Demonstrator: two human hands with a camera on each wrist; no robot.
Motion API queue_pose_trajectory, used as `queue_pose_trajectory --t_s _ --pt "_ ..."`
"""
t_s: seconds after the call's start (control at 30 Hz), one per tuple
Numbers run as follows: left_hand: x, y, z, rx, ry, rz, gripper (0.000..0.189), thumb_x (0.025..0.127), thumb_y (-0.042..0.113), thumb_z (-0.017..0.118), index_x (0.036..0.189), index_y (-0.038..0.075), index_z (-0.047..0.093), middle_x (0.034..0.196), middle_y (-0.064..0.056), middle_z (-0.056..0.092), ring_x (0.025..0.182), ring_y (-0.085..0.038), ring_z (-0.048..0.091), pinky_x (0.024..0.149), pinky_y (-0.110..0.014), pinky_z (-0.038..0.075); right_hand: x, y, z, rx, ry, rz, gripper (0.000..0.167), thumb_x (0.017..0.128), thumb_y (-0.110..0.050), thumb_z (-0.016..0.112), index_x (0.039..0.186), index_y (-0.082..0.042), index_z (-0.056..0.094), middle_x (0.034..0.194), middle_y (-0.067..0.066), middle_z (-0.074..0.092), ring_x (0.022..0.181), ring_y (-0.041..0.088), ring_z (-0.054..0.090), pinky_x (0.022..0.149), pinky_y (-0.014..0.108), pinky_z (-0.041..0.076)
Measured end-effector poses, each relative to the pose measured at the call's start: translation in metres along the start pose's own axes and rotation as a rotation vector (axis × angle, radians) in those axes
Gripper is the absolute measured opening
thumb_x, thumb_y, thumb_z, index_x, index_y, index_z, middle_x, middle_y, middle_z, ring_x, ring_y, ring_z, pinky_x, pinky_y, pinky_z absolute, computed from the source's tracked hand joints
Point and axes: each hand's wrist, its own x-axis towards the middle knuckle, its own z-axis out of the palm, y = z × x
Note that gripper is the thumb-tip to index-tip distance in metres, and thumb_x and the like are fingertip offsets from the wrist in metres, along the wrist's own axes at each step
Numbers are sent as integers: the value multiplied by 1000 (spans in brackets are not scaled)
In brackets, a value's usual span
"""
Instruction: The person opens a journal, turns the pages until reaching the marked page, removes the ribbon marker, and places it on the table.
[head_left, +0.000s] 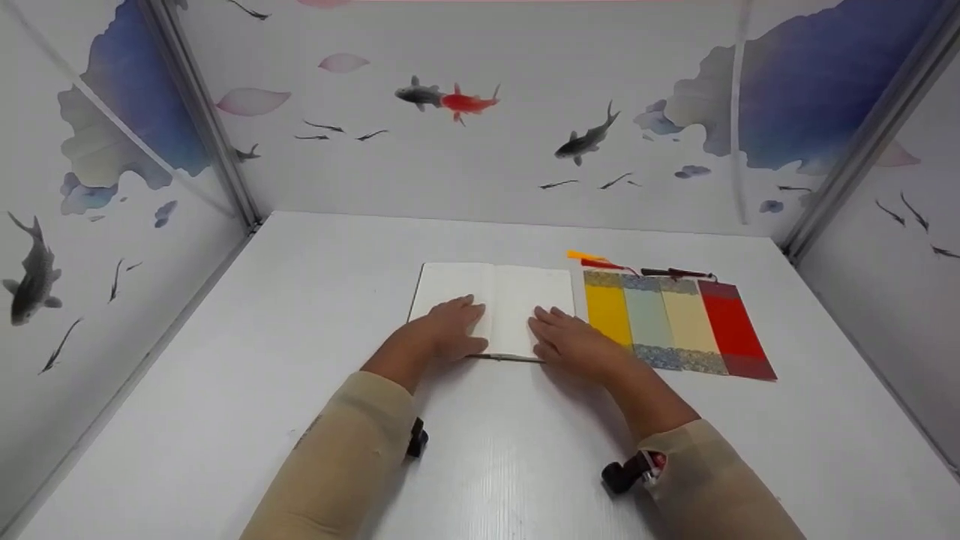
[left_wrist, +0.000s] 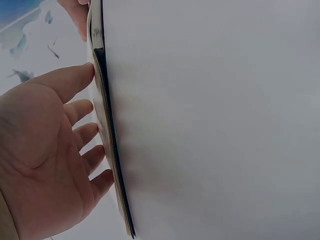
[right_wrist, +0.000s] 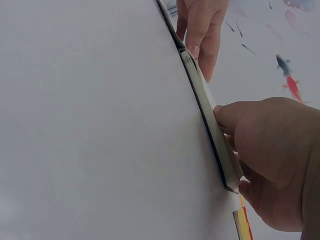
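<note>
An open book (head_left: 517, 300) with blank white pages lies flat on the white table. On its left page rests my left hand (head_left: 452, 328), fingers extended toward the spine. My right hand (head_left: 570, 341) lies on the right page near its outer edge, fingers stretched out. In the left wrist view the fingertips of the left hand (left_wrist: 55, 145) press on the page beside the book's dark cover edge (left_wrist: 112, 130). The right wrist view shows the right hand (right_wrist: 275, 150) touching the thicker side of the page block (right_wrist: 212, 130).
Right of the book lie several bookmark-like strips side by side: yellow (head_left: 609, 311), pale green (head_left: 649, 319), cream (head_left: 691, 322) and red (head_left: 735, 322). Their tassels (head_left: 679, 273) point toward the back. White panels (head_left: 480, 172) printed with fish enclose the table (head_left: 480, 450).
</note>
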Motion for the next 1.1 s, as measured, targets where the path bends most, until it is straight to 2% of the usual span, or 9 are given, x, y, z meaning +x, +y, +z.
queue_pose_trajectory --t_s 0.13,0.23,0.5,0.67,0.9,1.1 --pt "0 -8 -2 -53 31 9 77 107 49 58 173 25 24 183 -1 12 171 -29 9 138 -54 15 -1 2 -2 12 -8 -3 69 111 -51 51 172 -28 25 182 -6 16 171 27 11 137 57 13" --pt "-2 -18 -7 -64 50 -13 78 107 50 56 173 24 24 183 -3 13 171 -30 9 138 -54 15 -1 1 -4 18 -14 -10 70 111 -51 51 172 -28 25 182 -5 15 171 27 10 137 57 13" --pt "-10 -48 -18 -100 41 -139 82 106 51 54 173 19 20 183 -10 12 170 -34 9 138 -56 13 -2 2 -5 29 -16 -22 71 111 -51 51 172 -28 24 182 -5 13 171 27 8 138 57 12" --pt "-14 -56 -24 -112 25 -191 85 107 52 54 174 16 17 183 -10 12 171 -34 8 138 -55 13 -4 0 -4 52 -9 -13 71 110 -51 54 171 -30 25 182 -7 15 171 26 8 138 57 11" --pt "-11 -61 -26 -116 30 -169 84 107 53 52 174 14 17 182 -10 14 170 -34 9 138 -54 13 -4 -1 -4 63 -7 12 70 109 -53 54 170 -33 26 181 -11 15 171 23 8 138 56 11" --pt "-14 -64 -26 -182 64 -124 84 107 50 54 173 13 17 182 -10 16 170 -32 11 139 -53 13 -3 0 -3 53 -19 15 70 110 -54 53 171 -33 25 181 -10 14 171 23 8 138 56 10"
